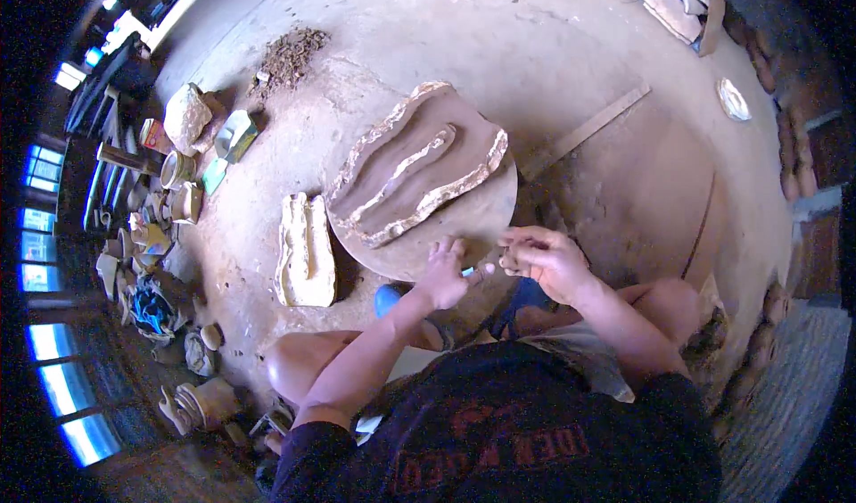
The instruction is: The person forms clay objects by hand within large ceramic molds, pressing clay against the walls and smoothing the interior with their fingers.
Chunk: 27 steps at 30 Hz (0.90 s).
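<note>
In front of me, a plaster mould (496, 152) with a rough whitish rim lies on a round board (486, 204). Smooth brown clay (374, 160) lines its hollow, and a pale ridge (406, 169) curves through the middle. My left hand (446, 276) is at the board's near edge with its fingers spread and nothing in them. Just right of it, my right hand (551, 264) is closed, thumb and fingers drawn together; what they pinch, perhaps a small brown lump, is too small to tell. A smaller pale mould (307, 251) with a long groove lies left of the board.
A wooden strip (599, 130) lies beyond the board at right. Clay crumbs (292, 57) are heaped at the far left. Along the left stand a plaster lump (186, 118), a cut-open container (235, 136) and several pots. Curved pieces (675, 8) are stacked at the far right.
</note>
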Each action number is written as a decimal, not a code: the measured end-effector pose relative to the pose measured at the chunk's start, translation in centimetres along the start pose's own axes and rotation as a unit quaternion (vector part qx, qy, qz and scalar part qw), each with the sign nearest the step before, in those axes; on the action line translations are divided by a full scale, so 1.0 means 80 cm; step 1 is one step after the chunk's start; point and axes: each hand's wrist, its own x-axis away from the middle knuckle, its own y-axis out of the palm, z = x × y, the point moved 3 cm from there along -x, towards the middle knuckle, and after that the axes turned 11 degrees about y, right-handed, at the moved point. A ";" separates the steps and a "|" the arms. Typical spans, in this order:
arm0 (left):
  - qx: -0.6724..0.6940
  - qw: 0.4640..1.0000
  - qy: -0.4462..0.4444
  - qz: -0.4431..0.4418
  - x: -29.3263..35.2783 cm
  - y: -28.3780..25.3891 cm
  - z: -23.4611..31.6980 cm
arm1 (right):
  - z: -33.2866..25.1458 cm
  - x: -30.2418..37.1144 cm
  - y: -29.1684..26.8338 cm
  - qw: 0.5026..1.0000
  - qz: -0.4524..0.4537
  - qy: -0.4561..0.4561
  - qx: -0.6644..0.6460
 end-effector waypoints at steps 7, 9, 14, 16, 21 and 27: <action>0.009 0.917 0.108 0.384 0.011 -0.085 -0.044 | 0.043 -0.045 -0.050 0.999 -0.009 0.047 0.010; -0.001 0.884 0.075 0.461 0.012 -0.131 -0.074 | 0.050 -0.053 -0.057 0.995 -0.040 0.067 0.067; -0.073 0.882 -0.013 0.465 -0.010 -0.148 -0.165 | 0.002 -0.114 -0.056 0.908 0.076 -0.099 0.400; -0.077 0.882 0.009 0.465 -0.016 -0.119 -0.222 | -0.046 -0.133 -0.004 0.853 0.058 -0.154 0.495; -0.184 0.879 0.029 0.440 -0.044 -0.047 -0.262 | -0.109 -0.253 0.031 0.709 0.076 -0.188 0.676; -0.125 0.869 -0.054 0.475 -0.049 -0.030 -0.207 | -0.106 -0.324 0.054 0.562 0.023 -0.100 0.821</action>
